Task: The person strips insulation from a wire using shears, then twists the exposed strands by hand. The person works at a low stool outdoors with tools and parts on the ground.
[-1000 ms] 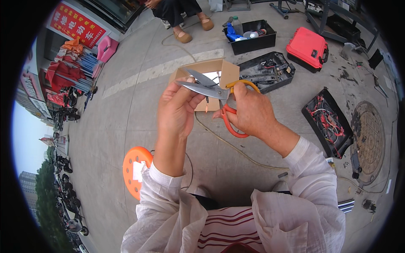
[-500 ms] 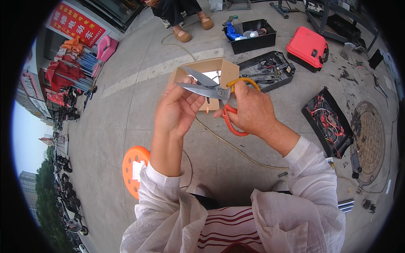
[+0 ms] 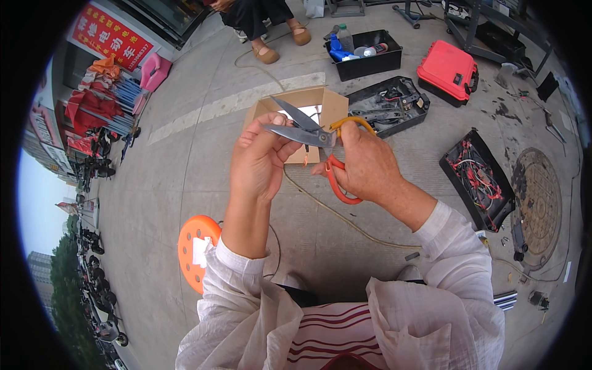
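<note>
Grip wrapped round the handles of the scissors (image 3: 301,134) over the cardboard box (image 3: 335,107), the right hand (image 3: 371,159) does best squeezing slowly while the left hand (image 3: 258,161) pinches the copper-ended wire (image 3: 306,155), apparently between the blades, thumb kept clear.

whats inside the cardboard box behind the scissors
Something white shows inside the cardboard box, too little to identify. The scissors and left hand cover much of the opening, hiding the rest.
</note>
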Available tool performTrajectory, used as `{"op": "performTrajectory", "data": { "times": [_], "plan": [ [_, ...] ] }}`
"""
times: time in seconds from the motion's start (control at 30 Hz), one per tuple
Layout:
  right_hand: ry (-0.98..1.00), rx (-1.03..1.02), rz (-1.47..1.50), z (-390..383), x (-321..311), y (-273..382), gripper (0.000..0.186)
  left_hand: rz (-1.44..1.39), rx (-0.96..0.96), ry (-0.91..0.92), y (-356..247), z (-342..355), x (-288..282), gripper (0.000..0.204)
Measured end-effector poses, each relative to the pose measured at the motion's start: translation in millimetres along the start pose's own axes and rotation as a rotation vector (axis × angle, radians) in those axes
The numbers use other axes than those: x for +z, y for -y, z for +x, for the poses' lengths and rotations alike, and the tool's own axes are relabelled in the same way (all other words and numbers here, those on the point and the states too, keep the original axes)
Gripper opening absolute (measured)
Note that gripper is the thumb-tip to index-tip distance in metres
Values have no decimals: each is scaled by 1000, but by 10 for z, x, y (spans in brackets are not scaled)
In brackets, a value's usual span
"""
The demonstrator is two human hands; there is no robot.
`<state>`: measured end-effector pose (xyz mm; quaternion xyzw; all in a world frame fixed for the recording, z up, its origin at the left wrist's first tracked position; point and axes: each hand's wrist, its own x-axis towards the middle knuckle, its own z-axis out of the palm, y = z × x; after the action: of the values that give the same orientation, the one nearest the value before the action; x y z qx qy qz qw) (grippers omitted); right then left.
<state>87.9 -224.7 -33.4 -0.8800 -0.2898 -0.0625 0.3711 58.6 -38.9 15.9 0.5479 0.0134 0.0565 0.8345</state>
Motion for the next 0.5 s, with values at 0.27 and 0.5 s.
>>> {"op": "performTrajectory", "data": {
  "times": [0.27,0.5],
  "plan": [
    [-4,-23,-28,-23,68,-46,73,0,-6,-12,29,2,-26,10],
    [-11,-44,-9,-44,73,-68,74,-12,28,8,52,6,-38,9]
  ]
}}
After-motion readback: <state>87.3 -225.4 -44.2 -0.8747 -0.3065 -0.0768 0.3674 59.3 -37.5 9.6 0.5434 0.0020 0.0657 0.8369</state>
